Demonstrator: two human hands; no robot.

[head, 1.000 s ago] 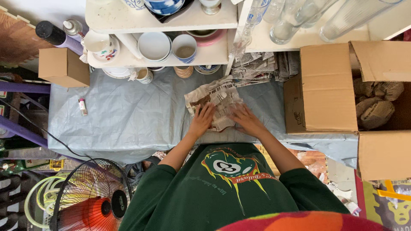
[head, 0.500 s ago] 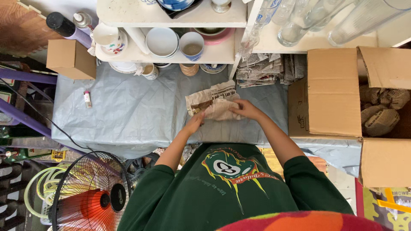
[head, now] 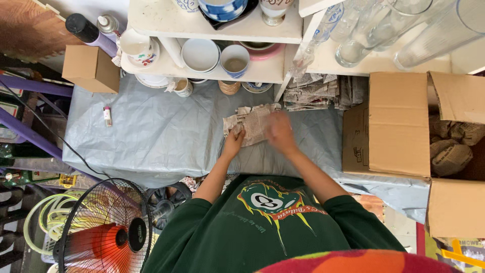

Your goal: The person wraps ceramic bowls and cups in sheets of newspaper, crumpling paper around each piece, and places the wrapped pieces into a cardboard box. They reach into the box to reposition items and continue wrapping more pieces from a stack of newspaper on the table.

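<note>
Two hands are at work on one crumpled sheet of newspaper [head: 252, 124], which lies on the grey-covered tabletop [head: 151, 136] straight ahead of your chest, just below the white shelf [head: 212, 71].

Going left to right: a small closed cardboard box [head: 91, 68] sits at the far left corner of the tabletop, with a little tube [head: 107, 116] lying apart from it on the grey cover. Cups and bowls [head: 200, 54] fill the shelf above.

Your left hand [head: 235, 142] is curled closed, pinching the near left edge of the newspaper. Whether something is bundled inside the paper cannot be made out.

Your right hand [head: 279, 132] lies over the right part of the sheet, blurred with motion, so how far its fingers are spread cannot be told; it seems to press or fold the paper down.

Further right, a stack of flat newspapers [head: 323, 91] rests under the shelf of drinking glasses [head: 384, 30]. At the far right stands a big open cardboard box [head: 399, 124] with paper-wrapped bundles [head: 449, 151] inside.

To do this fold well, as it looks from here, keep the left pinch firm so the sheet does not slide on the smooth cover, and draw the loose right side snugly across with your right hand, smoothing toward the pinch. Keep your elbows low, since the cups hang close above the paper's far edge.
</note>
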